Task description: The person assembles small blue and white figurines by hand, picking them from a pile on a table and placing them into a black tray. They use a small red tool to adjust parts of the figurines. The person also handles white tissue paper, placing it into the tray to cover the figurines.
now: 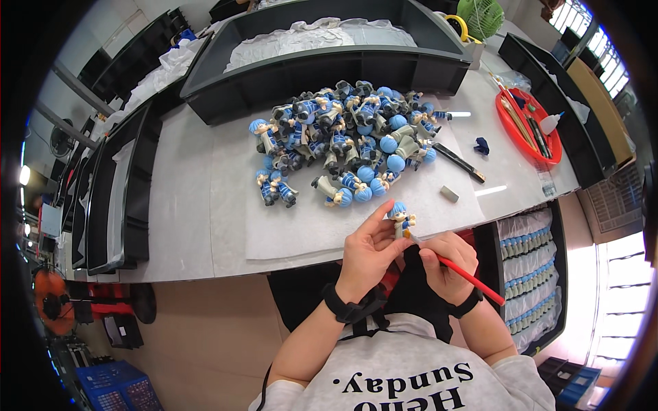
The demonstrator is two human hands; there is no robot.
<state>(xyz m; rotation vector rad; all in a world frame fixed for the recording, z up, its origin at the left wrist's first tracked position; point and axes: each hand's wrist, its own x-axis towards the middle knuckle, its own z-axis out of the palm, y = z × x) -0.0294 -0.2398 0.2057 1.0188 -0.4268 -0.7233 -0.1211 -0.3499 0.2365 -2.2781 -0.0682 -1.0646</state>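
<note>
Blk-lettered shirt (397, 348), hands (367, 259) w/ figurine (400, 215)

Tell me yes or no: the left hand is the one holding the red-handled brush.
No, the right hand holds the red-handled brush, while the left hand holds a blue-haired figure.

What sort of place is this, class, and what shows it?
Probably a figurine workshop or factory: a heap of blue-haired figurines lies on a worktable, a black crate holds rows of similar figures, and the left hand holds one figurine while the right hand holds a red-handled tool close to it.
</note>
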